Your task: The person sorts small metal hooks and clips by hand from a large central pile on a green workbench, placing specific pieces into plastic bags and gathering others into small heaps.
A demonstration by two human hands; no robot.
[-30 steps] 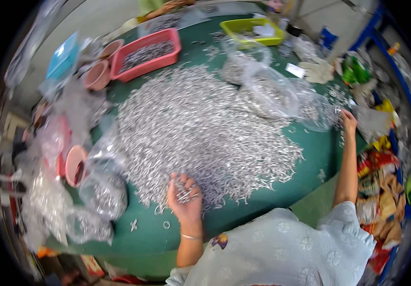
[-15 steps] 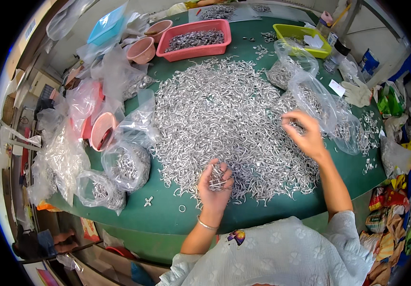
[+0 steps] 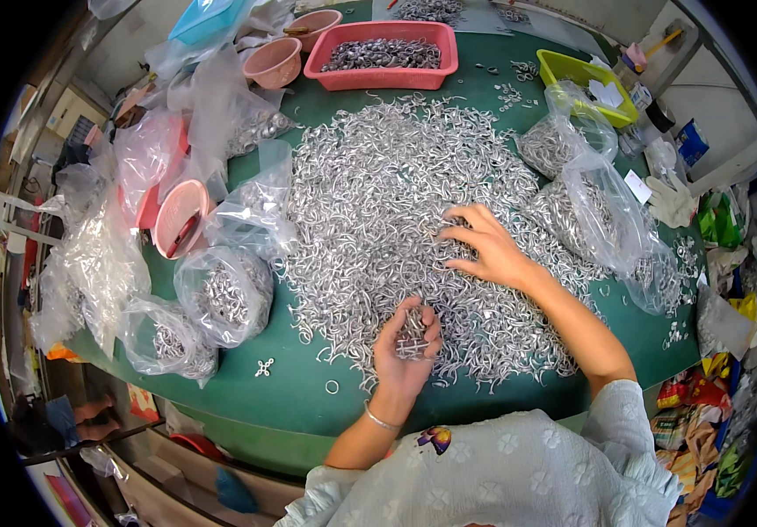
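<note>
A wide pile of small curved silver metal pieces (image 3: 369, 211) covers the middle of the green table (image 3: 246, 386). At its near edge my left hand (image 3: 403, 360) is cupped, palm up, with the fingers curled round a handful of small metal pieces (image 3: 411, 336). My right hand (image 3: 488, 250) is over the right-centre of the pile, its fingers spread and pointing left. The fingertips are at the pile's surface, and nothing shows between them. A loose cross-shaped metal piece (image 3: 263, 367) and a ring (image 3: 333, 386) lie left of my left hand.
Plastic bags of metal parts (image 3: 224, 294) stand at the left, beside a pink bowl (image 3: 182, 220). More filled bags (image 3: 585, 211) flank the pile's right side. At the back are a pink basin (image 3: 381, 81) of parts and a yellow-green tray (image 3: 624, 112).
My right hand has moved left from the bags' edge to over the pile, its fingers now spread. My left hand stays nearly in place with its handful. The view has shifted slightly.
</note>
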